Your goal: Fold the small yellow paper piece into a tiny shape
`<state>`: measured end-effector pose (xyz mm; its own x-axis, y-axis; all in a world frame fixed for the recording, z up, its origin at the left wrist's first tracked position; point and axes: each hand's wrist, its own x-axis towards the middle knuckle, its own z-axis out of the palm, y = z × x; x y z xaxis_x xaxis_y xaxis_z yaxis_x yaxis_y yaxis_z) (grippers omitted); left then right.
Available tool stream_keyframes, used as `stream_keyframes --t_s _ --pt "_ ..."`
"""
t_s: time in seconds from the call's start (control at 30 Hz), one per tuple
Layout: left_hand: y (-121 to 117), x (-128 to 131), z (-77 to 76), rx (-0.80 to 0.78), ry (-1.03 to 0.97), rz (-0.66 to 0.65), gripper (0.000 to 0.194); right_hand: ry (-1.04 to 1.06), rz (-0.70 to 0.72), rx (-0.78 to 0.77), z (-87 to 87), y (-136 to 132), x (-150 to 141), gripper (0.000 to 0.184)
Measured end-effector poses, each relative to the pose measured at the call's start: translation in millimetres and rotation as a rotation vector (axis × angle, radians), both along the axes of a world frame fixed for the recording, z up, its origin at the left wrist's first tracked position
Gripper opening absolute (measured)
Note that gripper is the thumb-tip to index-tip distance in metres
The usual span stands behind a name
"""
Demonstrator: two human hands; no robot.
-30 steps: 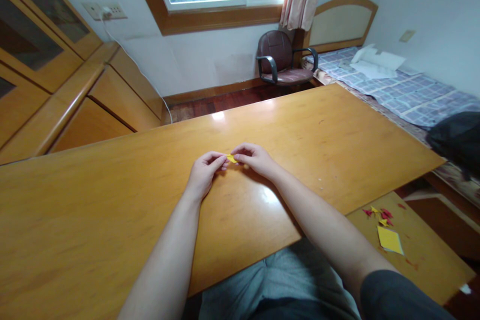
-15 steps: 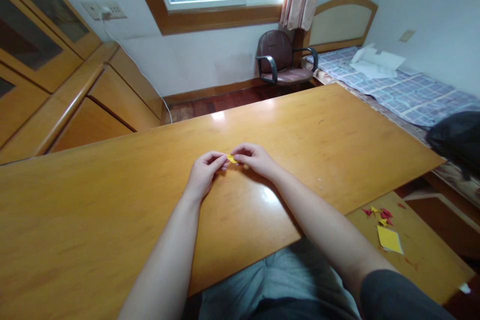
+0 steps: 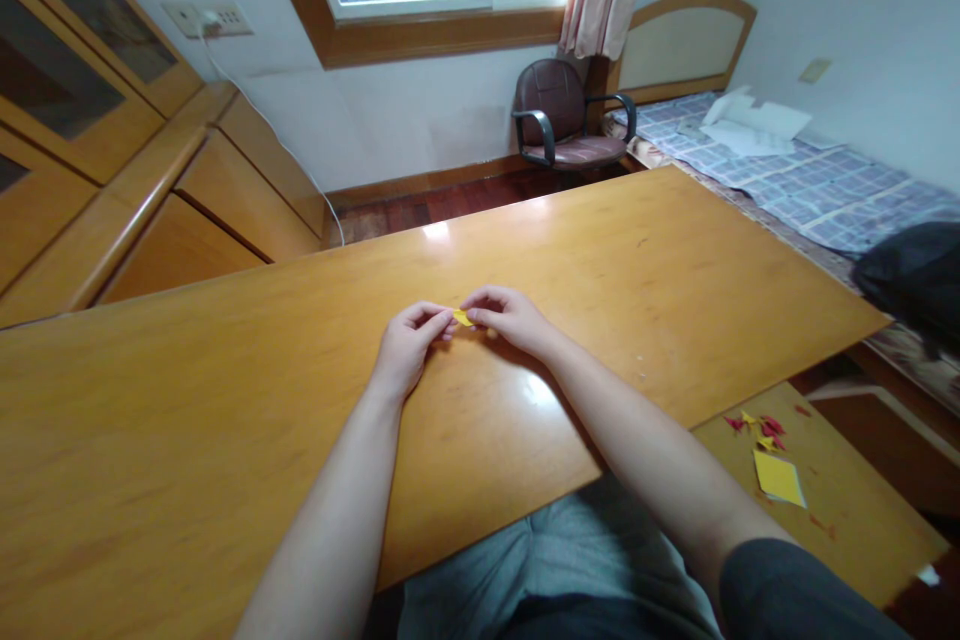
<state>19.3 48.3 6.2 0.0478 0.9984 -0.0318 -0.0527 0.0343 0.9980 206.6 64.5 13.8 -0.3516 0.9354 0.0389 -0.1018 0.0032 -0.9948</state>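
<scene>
A small piece of folded yellow paper is pinched between my two hands, just above the wooden table. My left hand grips its left end with thumb and fingertips. Its right end is held by my right hand, thumb in front and fingers curled behind. The fingers cover much of the paper, so its folded shape cannot be made out.
On a lower surface at the right lie a stack of yellow paper squares and several small red and yellow folded paper pieces. Beyond the table stand a brown armchair, a bed and wooden cabinets.
</scene>
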Motion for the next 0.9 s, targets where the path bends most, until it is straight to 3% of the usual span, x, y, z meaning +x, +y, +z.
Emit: stream_keyframes --t_s 0.6,0.9 --pt "-0.5 -0.7 -3.3 0.021 0.040 0.043 0.021 -0.087 -0.009 0.085 -8.8 3.2 -0.7 0.019" --pt "1.2 3.1 -1.3 -0.020 -0.037 0.055 0.027 -0.099 -0.021 0.081 -9.9 3.4 -0.7 0.019"
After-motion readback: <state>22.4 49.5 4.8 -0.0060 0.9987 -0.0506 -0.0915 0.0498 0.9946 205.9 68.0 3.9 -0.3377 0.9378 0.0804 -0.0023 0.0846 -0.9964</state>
